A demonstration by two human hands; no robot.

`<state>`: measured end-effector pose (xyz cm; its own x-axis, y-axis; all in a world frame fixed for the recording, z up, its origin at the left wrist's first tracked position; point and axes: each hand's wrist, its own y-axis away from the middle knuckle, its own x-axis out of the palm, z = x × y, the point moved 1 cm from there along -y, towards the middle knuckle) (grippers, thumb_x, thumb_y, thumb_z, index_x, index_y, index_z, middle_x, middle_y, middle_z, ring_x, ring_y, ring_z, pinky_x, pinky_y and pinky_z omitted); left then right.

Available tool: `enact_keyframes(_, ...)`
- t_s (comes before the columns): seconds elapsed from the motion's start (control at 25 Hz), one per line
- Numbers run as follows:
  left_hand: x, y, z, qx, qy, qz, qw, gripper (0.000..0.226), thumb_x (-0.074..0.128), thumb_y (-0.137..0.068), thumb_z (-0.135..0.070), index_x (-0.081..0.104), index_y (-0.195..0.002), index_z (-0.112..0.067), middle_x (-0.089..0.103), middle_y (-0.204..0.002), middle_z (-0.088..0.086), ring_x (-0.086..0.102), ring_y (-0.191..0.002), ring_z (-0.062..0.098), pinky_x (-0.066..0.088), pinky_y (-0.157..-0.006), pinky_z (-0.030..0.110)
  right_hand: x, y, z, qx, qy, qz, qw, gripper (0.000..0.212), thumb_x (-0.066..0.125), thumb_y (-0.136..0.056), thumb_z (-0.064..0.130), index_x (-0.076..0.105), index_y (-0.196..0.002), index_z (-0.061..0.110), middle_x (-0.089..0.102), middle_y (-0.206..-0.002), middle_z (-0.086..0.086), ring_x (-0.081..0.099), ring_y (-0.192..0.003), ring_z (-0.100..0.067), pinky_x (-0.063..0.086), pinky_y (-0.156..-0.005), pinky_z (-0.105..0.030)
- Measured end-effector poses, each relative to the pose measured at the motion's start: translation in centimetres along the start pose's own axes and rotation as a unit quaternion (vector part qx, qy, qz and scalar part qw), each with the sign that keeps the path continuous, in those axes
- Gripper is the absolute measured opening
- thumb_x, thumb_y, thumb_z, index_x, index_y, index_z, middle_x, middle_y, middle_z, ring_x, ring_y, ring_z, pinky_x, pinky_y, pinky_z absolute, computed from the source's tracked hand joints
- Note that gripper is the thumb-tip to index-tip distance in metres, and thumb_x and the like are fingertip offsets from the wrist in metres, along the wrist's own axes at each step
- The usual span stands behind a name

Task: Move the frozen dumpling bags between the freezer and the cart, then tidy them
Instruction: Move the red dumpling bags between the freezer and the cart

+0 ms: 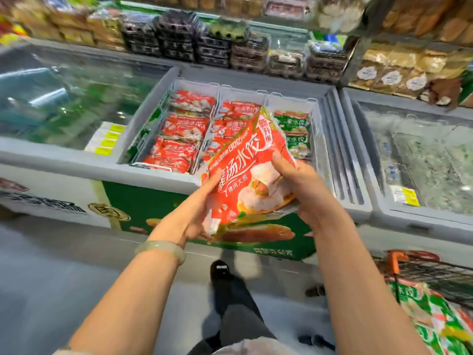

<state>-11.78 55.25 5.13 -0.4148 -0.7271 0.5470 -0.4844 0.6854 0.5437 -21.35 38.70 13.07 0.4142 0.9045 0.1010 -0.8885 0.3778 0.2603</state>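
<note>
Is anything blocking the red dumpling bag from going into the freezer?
Nothing visible does. The freezer is open just beyond the red dumpling bag that the left hand and right hand hold. Its baskets already hold red bags, so it would land on them.

— What's around you in there?
— I stand on a smooth grey floor [64, 265] with a dull sheen.
— And in front?
— Shelves [357, 57] run along the back. I see stacked clear boxes [179, 34] of dark goods in the middle, tan packets [399, 62] of baked things to my right. Nearer, on my right, sits a closed chest [422, 160] with a frosted glass top.
</note>
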Motion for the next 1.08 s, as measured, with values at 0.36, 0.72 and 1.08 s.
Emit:
enact_keyframes(0.36,-8.5,-7.7,-11.3,0.025,-0.050,-0.114,0.992,0.034,0.068,-0.083,-0.028,0.064,-0.111,-0.011,0.076,-0.088,0.009,0.073,-0.068,0.017,0.061,-0.065,0.030,4.9,-17.2,-0.6,0.083,0.049,-0.036,0.995,0.046,0.043,-0.095,0.051,0.069,-0.108,0.015,0.076,-0.094,-0.003,0.073,-0.085,-0.021,0.059,-0.069,-0.035)
enact_keyframes(0.72,-19.0,-13.9,-23.9,0.052,-0.037,-0.199,0.978,0.028,0.071,-0.081,-0.015,0.063,-0.107,-0.009,0.075,-0.072,0.007,0.072,-0.059,0.018,0.058,-0.052,0.029,13.2,-33.7,-3.1,0.098,0.399,-0.077,0.909,0.050,0.037,-0.100,0.041,0.071,-0.099,0.004,0.068,-0.109,-0.022,0.061,-0.105,-0.036,0.045,-0.090,-0.039)
enact_keyframes(1.08,-27.0,-22.8,-32.2,-0.080,-0.172,-0.141,0.972,0.015,0.050,-0.093,0.003,0.061,-0.097,-0.006,0.072,-0.059,0.000,0.067,-0.046,0.010,0.056,-0.045,0.024,19.4,-43.0,-8.7,0.252,0.084,-0.187,0.946,0.033,0.047,-0.097,0.028,0.067,-0.102,0.003,0.064,-0.121,-0.022,0.062,-0.109,-0.034,0.048,-0.098,-0.046)
